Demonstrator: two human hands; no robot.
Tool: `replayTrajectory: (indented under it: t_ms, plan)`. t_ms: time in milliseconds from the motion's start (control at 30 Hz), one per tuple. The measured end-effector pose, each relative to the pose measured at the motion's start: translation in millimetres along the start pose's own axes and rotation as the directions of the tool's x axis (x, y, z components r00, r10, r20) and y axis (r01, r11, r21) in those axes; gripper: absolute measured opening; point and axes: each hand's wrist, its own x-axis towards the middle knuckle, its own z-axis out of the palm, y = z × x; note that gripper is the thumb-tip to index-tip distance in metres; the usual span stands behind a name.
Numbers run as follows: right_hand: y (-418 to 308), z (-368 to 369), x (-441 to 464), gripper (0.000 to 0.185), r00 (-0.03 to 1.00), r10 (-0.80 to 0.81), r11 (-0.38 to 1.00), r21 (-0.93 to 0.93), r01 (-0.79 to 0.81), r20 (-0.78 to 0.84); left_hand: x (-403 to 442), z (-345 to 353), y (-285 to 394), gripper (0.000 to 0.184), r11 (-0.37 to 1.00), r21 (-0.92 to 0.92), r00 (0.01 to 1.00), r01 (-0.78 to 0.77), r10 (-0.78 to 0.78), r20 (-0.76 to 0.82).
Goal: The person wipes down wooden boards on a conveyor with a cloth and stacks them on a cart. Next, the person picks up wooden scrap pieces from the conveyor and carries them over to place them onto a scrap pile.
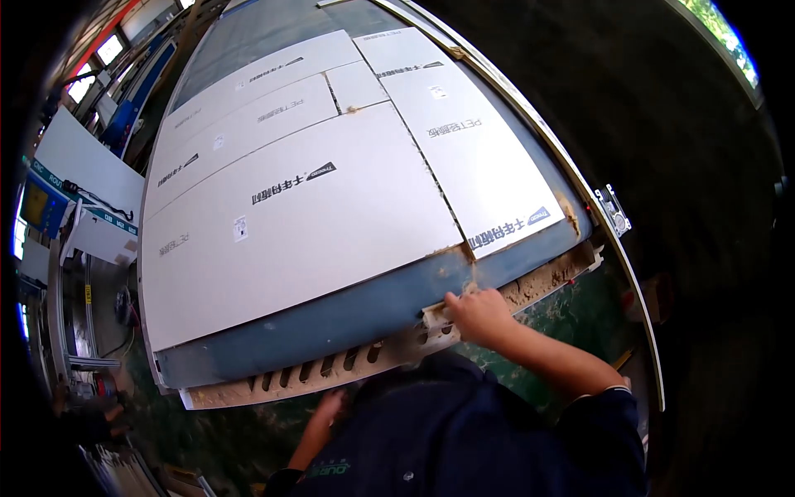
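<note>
Head view: at the near edge of the blue-grey table point(315, 325), toward five o'clock from its middle, a pale piece point(436, 316), just at nine o'clock of the right hand point(483, 316) and touching the fingers. Long axis hard to read, with part of the piece covered by the fist. Right hand nearer by far; left hand point(331, 406) well apart, at eight o'clock, below the table edge. Right fingers curled in, by look clamped on the pale piece; how deep in the palm, cannot tell. Left fingers blurred and partly out of sight: cannot tell whether apart or together. Beside the right hand at two o'clock, a dusty trough point(551, 277); at eight, a slotted strip point(296, 386) along the table edge. At ten, a large white board point(315, 219); at twelve, a narrow white board point(489, 157); at three, green floor point(542, 327).
</note>
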Motion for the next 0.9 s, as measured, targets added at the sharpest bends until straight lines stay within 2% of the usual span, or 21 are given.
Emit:
replayTrajectory:
  t_ms: [67, 167, 267, 367, 467, 500, 567, 667, 767, 867, 900]
  plan:
    - [9, 19, -9, 0.02, 0.977, -0.058, 0.998, 0.012, 0.062, -0.205, -4, 18, 7, 0.037, 0.999, -0.034, 1.0, -0.013, 0.012, -0.009]
    - [23, 36, -21, 0.03, 0.956, -0.036, 0.996, 0.062, 0.056, -0.291, -8, 44, 8, 0.036, 0.997, -0.077, 0.999, -0.026, 0.024, -0.028]
    - [37, 48, -36, 0.031, 0.94, -0.038, 0.98, 0.172, 0.101, -0.339, -29, 63, 6, 0.034, 0.998, -0.056, 0.999, -0.015, 0.012, -0.043]
    - [52, 65, -45, 0.028, 0.943, 0.054, 0.953, 0.299, 0.05, -0.329, -12, 67, -22, 0.032, 0.999, -0.045, 0.999, -0.03, 0.029, -0.027]
    - [60, 44, -56, 0.023, 0.934, 0.29, 0.83, 0.54, -0.138, -0.207, -31, 68, 1, 0.033, 0.995, 0.015, 0.995, -0.097, 0.097, -0.007]
    - [61, 42, -58, 0.022, 0.903, 0.356, 0.779, 0.61, -0.146, -0.239, -29, 67, 6, 0.035, 0.994, 0.032, 0.995, -0.101, 0.1, 0.023]
    - [61, 24, -63, 0.025, 0.881, 0.427, 0.71, 0.678, -0.188, -0.203, -20, 67, 19, 0.038, 0.992, 0.06, 0.99, -0.114, 0.108, 0.09]
    - [70, 14, -71, 0.029, 0.832, 0.521, 0.658, 0.71, -0.25, -0.189, -69, 80, 97, 0.044, 0.925, 0.265, 0.933, -0.274, 0.188, 0.308]
    - [79, 3, -79, 0.03, 0.766, 0.618, 0.609, 0.724, -0.325, -0.177, -94, 100, 149, 0.047, 0.86, 0.228, 0.799, -0.456, 0.282, 0.531]
    - [89, 3, -86, 0.03, 0.73, 0.658, 0.622, 0.68, -0.388, -0.185, -129, 112, 194, 0.046, 0.787, 0.243, 0.652, -0.567, 0.249, 0.716]
    - [91, 0, -90, 0.03, 0.715, 0.667, 0.619, 0.69, -0.375, -0.211, -144, 116, 206, 0.045, 0.747, 0.25, 0.626, -0.616, 0.272, 0.731]
